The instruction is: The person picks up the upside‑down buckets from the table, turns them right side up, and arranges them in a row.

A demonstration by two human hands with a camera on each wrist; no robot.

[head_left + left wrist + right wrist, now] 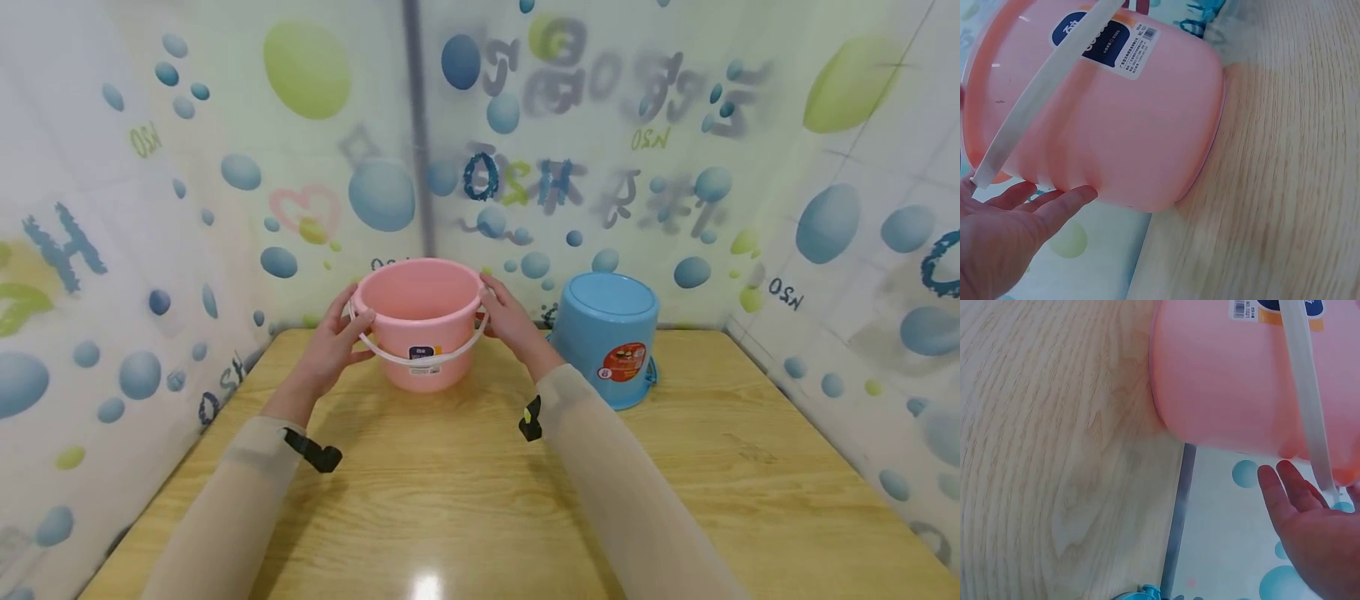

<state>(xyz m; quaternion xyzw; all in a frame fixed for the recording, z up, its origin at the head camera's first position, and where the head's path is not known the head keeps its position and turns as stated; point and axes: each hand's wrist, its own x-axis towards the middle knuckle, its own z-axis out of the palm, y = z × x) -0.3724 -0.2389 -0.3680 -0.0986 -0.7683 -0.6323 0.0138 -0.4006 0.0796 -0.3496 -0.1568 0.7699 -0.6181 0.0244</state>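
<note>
A pink bucket (pixel 405 333) stands upright near the back of the table, its mouth upward and its label facing me. Its white handle (pixel 457 354) hangs down across the front. My left hand (pixel 330 346) grips the left side of the rim, thumb at the top edge and fingers against the wall below. On the opposite side my right hand (pixel 513 321) holds the rim near the handle's end. In the right wrist view, the fingers (pixel 1275 500) of that hand reach along the bucket's side under the rim.
An upside-down blue bucket (pixel 581 358) with a red label stands on the wooden table (pixel 465 492), just right of my right forearm. Curtains (pixel 495 233) printed with bubbles and letters enclose the table at the back and both sides.
</note>
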